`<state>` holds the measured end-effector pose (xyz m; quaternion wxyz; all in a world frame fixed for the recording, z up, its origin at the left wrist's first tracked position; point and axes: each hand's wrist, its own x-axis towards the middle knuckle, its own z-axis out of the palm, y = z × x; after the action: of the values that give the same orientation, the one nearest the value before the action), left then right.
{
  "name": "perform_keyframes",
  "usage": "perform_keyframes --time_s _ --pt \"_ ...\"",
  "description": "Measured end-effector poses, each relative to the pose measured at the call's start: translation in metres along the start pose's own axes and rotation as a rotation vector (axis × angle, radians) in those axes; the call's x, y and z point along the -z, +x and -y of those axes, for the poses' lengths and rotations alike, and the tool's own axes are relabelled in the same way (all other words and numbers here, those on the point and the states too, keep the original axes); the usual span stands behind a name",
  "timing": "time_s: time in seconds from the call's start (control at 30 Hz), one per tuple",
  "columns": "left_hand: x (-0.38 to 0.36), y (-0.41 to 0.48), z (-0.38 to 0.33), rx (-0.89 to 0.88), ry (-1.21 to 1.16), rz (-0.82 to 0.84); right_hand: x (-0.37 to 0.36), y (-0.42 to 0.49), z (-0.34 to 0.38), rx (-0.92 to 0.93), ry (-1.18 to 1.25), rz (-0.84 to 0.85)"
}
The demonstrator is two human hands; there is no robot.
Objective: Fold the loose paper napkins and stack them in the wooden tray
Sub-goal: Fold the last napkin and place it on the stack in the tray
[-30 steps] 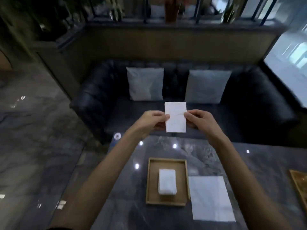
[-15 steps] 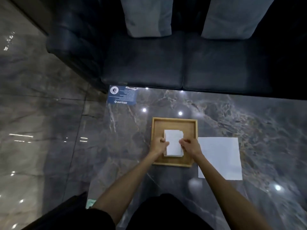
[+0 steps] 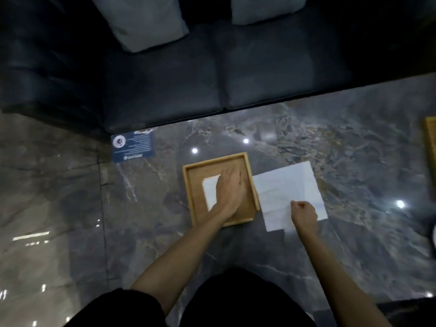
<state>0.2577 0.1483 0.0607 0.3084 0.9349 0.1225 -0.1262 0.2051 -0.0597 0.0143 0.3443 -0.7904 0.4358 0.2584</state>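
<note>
Nearest us, our right hand (image 3: pixel 304 214) sits at about four o'clock on the dark marbled stone table (image 3: pixel 141 232), its fingers curled shut in a pinch at the near edge of the loose white paper napkins lying flat in a square pile (image 3: pixel 286 190). We judge it has the top sheet's edge between thumb and fingers, though the blur keeps us from being sure.

Just beside that pile, toward nine o'clock, our left hand (image 3: pixel 227 191) lies open and flat, palm down, pressing the stack of folded white napkins (image 3: pixel 211 192) inside the shallow square wooden tray (image 3: pixel 192 197). The stack sits roughly mid-tray, and the tray's right rim touches or nearly touches the loose pile.

To do this step well, we would keep the palm pressure even so the stack settles square and does not slide toward a wall, then lift straight up. With the right hand, we should peel only one sheet, since thin paper tends to cling and come up in pairs.

Farther off at eleven o'clock lies a small blue printed card (image 3: pixel 133 147) by the table's far corner. Beyond it stands a dark leather sofa (image 3: pixel 212 74) with two pale grey cushions (image 3: pixel 139 22).
</note>
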Motion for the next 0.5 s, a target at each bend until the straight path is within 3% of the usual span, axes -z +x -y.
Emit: perform_keyframes --time_s 0.13,0.23,0.33,0.5 --pt "-0.069 0.025 -0.056 -0.169 0.157 0.182 0.029 0.004 -0.035 -0.222 0.087 -0.111" --pt "-0.115 0.037 -0.078 -0.135 0.327 0.309 0.029 0.021 -0.052 -0.298 0.093 -0.056" --pt "-0.141 0.037 -0.078 -0.066 0.467 0.299 0.02 0.036 -0.055 -0.322 0.075 -0.042" --pt "-0.145 0.042 -0.077 -0.015 0.493 0.342 0.027 0.033 -0.025 -0.384 0.016 -0.02"
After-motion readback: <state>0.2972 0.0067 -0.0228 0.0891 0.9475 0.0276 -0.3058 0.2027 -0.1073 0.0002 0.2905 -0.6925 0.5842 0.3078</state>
